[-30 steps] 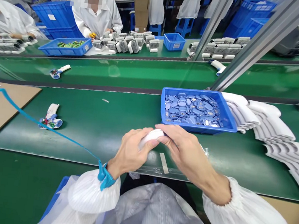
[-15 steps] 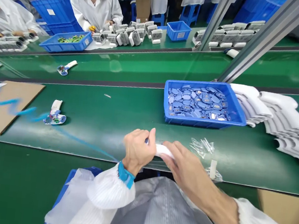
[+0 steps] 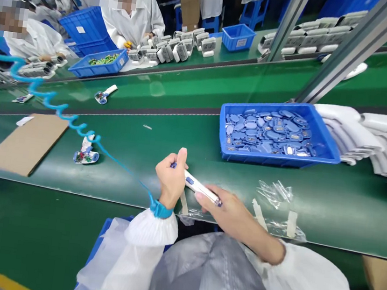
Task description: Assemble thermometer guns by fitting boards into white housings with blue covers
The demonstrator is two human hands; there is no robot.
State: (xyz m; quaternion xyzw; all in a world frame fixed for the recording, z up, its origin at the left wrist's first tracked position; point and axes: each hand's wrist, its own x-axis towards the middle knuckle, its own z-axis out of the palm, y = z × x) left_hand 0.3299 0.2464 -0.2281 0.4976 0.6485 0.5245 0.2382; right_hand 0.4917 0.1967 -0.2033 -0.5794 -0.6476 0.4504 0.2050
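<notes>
A slim white plastic device [image 3: 202,187] with a blue button on its side and a dark end slants between my two hands, low over the green work surface. My left hand [image 3: 171,178] is closed round its upper left end, thumb pointing up, and covers most of that end. The fingers of my right hand [image 3: 224,207] grip the lower right end. On my left wrist is a blue wrist strap [image 3: 160,209], from which a coiled blue cord [image 3: 66,113] runs up to the left. Clear plastic pieces [image 3: 275,194] lie right of my right hand.
A blue tray [image 3: 279,161] of small blue parts stands ahead right, beside stacked white shells [image 3: 350,131]. Left are a part-built device [image 3: 86,156] and a cardboard sheet [image 3: 27,143]. A metal post [image 3: 345,55] rises at right. Co-workers in white sit across the green belt [image 3: 186,85].
The device has turned so its side with the blue button shows. My hands have shifted slightly left in view and stand a little farther apart. The view has moved slightly.
</notes>
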